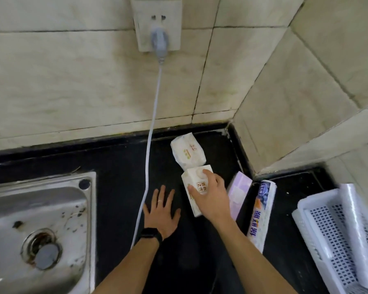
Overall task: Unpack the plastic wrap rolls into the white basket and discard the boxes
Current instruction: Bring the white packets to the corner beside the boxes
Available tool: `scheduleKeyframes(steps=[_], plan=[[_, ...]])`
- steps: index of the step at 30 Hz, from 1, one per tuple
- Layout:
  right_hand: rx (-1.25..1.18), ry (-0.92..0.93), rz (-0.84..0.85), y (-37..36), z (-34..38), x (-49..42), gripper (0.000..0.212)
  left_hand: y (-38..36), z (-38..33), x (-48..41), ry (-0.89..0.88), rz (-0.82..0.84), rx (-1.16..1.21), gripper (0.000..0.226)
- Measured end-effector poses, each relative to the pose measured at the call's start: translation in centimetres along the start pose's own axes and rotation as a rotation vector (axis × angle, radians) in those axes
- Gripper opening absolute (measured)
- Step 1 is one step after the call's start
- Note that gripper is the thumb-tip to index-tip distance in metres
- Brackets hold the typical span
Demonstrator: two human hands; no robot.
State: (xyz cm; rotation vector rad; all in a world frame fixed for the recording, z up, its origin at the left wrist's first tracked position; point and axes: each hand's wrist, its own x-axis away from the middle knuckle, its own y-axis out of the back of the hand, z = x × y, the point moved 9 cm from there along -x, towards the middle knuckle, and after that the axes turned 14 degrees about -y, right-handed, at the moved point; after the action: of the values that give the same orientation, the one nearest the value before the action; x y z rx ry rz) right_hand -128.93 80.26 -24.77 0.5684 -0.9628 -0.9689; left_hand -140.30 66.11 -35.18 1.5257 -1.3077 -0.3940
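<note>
My right hand [208, 195] grips a white plastic wrap box [191, 183] that lies on the black counter, fingers wrapped over its far end. Flat on the counter to its left, my left hand [162, 213] has its fingers spread and holds nothing. A lilac box [239, 193] and a blue-and-white printed box [261, 213] lie to the right of the gripped box. The white perforated basket [319, 221] stands at the right edge with clear plastic wrap rolls [359, 225] inside.
A white soft packet [187, 152] lies behind the gripped box near the wall. A grey cable [149, 149] hangs from a wall socket [157, 22] down across the counter. A steel sink [36, 230] takes up the left side. Tiled walls form a corner at the right.
</note>
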Motion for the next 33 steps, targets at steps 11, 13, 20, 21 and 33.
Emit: scheduleKeyframes(steps=[11, 13, 20, 21, 33], plan=[[0.237, -0.021, -0.102, -5.3, -2.0, -1.8, 0.076, -1.9, 0.7, -0.1, 0.0, 0.025, -0.061, 0.066], [0.239, -0.034, -0.063, -5.5, -2.2, -2.2, 0.079, -2.0, 0.7, -0.2, 0.009, 0.051, -0.059, 0.067], [0.144, 0.076, 0.097, -1.8, -2.0, -0.3, 0.067, -1.9, 0.2, -0.3, 0.054, 0.175, -0.016, 0.066], [0.08, 0.104, 0.057, -0.5, -2.6, 0.8, 0.062, -1.4, -0.1, -0.3, 0.069, 0.135, 0.066, 0.064], [-0.199, -0.36, -0.388, 6.3, -27.8, 15.0, 0.049, 4.0, -19.1, -0.5, -0.488, -0.205, 0.123, 0.071]])
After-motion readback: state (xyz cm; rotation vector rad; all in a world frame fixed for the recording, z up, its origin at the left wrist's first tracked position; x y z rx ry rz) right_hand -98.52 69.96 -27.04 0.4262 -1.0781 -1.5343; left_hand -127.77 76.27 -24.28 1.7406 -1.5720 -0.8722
